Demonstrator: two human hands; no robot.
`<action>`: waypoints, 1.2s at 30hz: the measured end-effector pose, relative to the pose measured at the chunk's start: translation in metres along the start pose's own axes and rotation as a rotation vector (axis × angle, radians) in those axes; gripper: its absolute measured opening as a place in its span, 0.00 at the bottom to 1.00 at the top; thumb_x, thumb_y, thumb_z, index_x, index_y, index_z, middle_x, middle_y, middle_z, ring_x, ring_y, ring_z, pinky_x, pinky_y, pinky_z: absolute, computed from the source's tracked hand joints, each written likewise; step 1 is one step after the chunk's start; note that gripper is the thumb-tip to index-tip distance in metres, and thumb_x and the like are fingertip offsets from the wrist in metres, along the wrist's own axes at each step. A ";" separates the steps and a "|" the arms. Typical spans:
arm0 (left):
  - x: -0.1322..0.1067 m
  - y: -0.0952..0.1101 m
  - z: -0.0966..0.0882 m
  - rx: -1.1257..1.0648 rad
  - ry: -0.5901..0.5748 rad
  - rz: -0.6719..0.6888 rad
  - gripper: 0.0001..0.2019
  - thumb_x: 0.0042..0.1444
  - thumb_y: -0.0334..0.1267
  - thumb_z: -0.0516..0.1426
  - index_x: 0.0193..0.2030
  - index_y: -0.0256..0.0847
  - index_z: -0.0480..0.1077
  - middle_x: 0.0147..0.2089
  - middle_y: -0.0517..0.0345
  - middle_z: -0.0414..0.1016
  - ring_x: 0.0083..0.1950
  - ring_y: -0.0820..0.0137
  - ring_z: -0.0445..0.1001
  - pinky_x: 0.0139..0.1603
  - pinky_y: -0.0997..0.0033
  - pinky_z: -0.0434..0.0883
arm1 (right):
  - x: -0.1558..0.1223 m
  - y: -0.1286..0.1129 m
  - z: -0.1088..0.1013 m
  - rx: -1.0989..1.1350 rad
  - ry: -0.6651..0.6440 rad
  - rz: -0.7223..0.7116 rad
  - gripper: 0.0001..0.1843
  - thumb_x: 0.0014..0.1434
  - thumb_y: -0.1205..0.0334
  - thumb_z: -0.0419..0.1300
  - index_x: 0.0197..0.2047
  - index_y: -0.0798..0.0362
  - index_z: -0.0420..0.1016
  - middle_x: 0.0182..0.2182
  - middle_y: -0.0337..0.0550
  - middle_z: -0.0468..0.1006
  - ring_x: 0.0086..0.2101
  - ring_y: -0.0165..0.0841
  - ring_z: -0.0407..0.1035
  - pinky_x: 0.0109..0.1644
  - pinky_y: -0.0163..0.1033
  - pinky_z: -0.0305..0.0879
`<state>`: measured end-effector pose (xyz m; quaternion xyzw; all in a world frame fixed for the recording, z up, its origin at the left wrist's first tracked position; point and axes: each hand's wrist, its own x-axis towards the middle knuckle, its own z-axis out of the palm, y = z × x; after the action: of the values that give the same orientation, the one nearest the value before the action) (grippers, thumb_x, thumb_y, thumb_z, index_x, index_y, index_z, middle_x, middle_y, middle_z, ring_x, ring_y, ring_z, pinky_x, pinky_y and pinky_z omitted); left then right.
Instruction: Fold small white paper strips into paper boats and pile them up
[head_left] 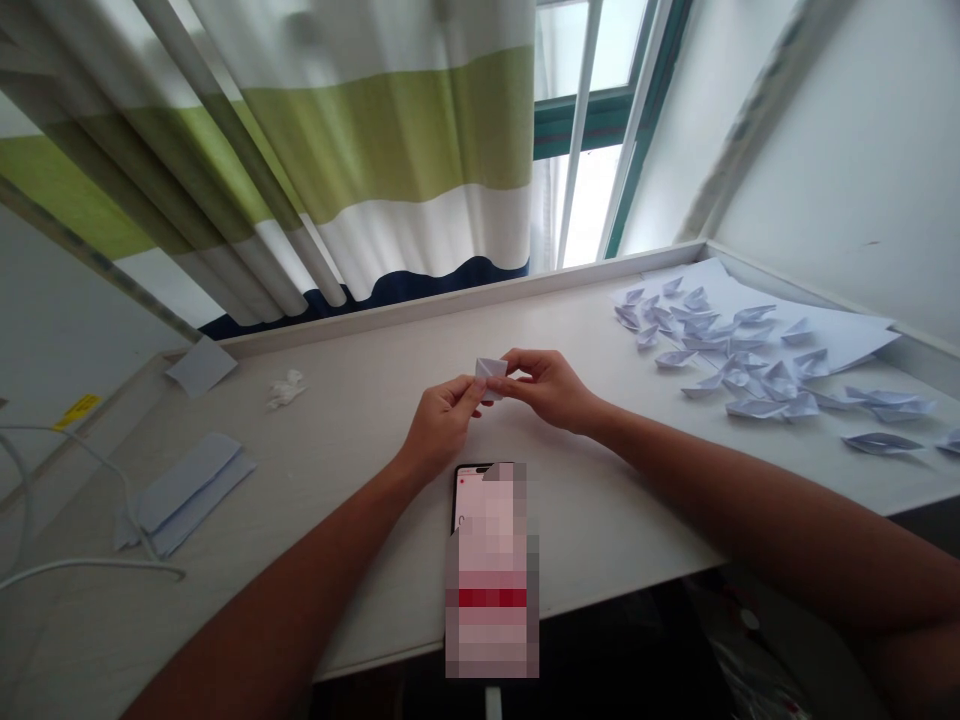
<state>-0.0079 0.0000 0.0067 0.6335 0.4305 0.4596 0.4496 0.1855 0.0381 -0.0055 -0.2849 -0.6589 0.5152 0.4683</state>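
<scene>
Pinching a small folded paper [492, 369] between thumb and fingers of left hand [441, 418] and right hand [553, 388], over a white desk [360, 430]; apparently mid-fold, next calling for aligned edges and a firm crease; beyond a near phone [491, 560], left of boat-like paper pieces [776, 380].

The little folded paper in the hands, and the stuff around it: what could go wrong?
The small folded paper is pinched by the left hand and right hand, so a hard tug might tear it. Loose folded paper boats lie near the right forearm, so a sweep could scatter them. The phone reaches the front edge of the table, so a bump might knock it off.
</scene>
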 end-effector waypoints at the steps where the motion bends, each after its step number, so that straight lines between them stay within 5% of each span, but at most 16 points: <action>1: 0.000 0.000 0.000 0.008 -0.012 0.002 0.17 0.67 0.53 0.63 0.41 0.42 0.86 0.40 0.51 0.86 0.43 0.62 0.80 0.45 0.63 0.75 | 0.000 0.000 0.000 0.005 -0.010 0.004 0.22 0.58 0.42 0.78 0.37 0.53 0.83 0.34 0.43 0.85 0.38 0.37 0.80 0.45 0.45 0.76; 6: 0.000 -0.001 -0.002 0.090 0.005 -0.028 0.17 0.68 0.51 0.62 0.42 0.41 0.86 0.39 0.51 0.86 0.42 0.62 0.80 0.44 0.63 0.74 | 0.000 -0.002 -0.002 0.012 0.004 0.048 0.24 0.54 0.40 0.79 0.36 0.54 0.84 0.35 0.44 0.86 0.38 0.37 0.80 0.50 0.47 0.76; 11: 0.002 -0.004 -0.006 0.142 0.152 0.089 0.12 0.62 0.48 0.69 0.46 0.44 0.86 0.42 0.55 0.87 0.40 0.66 0.79 0.42 0.67 0.72 | 0.004 -0.007 -0.006 -0.012 0.033 0.065 0.28 0.47 0.38 0.82 0.26 0.53 0.78 0.24 0.36 0.77 0.29 0.31 0.71 0.37 0.41 0.71; 17: 0.002 -0.005 -0.003 -0.022 0.154 0.079 0.11 0.59 0.46 0.71 0.43 0.42 0.86 0.26 0.60 0.80 0.28 0.70 0.74 0.32 0.68 0.69 | 0.002 -0.007 -0.005 -0.167 0.053 -0.092 0.26 0.57 0.35 0.76 0.30 0.51 0.82 0.28 0.40 0.80 0.31 0.34 0.73 0.40 0.45 0.74; 22: -0.001 0.007 0.001 -0.218 0.129 0.043 0.13 0.62 0.47 0.68 0.46 0.40 0.85 0.44 0.50 0.87 0.46 0.63 0.84 0.44 0.64 0.78 | -0.002 0.000 -0.007 -0.444 0.107 -0.378 0.08 0.69 0.52 0.70 0.43 0.45 0.89 0.38 0.44 0.83 0.40 0.40 0.75 0.47 0.51 0.74; 26: 0.000 0.008 0.002 -0.200 0.163 0.031 0.13 0.58 0.45 0.71 0.44 0.39 0.84 0.43 0.51 0.87 0.45 0.63 0.84 0.47 0.62 0.80 | -0.001 0.002 -0.011 -0.618 0.078 -0.488 0.07 0.71 0.61 0.68 0.47 0.40 0.89 0.48 0.45 0.84 0.51 0.45 0.74 0.58 0.58 0.72; 32: 0.002 -0.001 -0.002 -0.237 0.164 -0.033 0.19 0.56 0.45 0.73 0.51 0.38 0.82 0.41 0.51 0.88 0.45 0.61 0.86 0.54 0.53 0.82 | -0.002 0.004 -0.013 -0.632 0.061 -0.408 0.06 0.67 0.61 0.73 0.46 0.38 0.89 0.61 0.45 0.78 0.66 0.50 0.67 0.71 0.66 0.64; 36: 0.003 -0.002 -0.003 -0.345 0.161 -0.081 0.21 0.53 0.47 0.75 0.49 0.39 0.83 0.42 0.51 0.89 0.45 0.60 0.88 0.56 0.52 0.83 | -0.001 0.003 -0.008 -0.289 -0.006 -0.191 0.09 0.68 0.52 0.72 0.48 0.44 0.89 0.52 0.47 0.85 0.55 0.45 0.79 0.65 0.60 0.73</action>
<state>-0.0103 0.0038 0.0054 0.4904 0.4050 0.5573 0.5337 0.1933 0.0412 -0.0085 -0.2839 -0.7514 0.3692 0.4674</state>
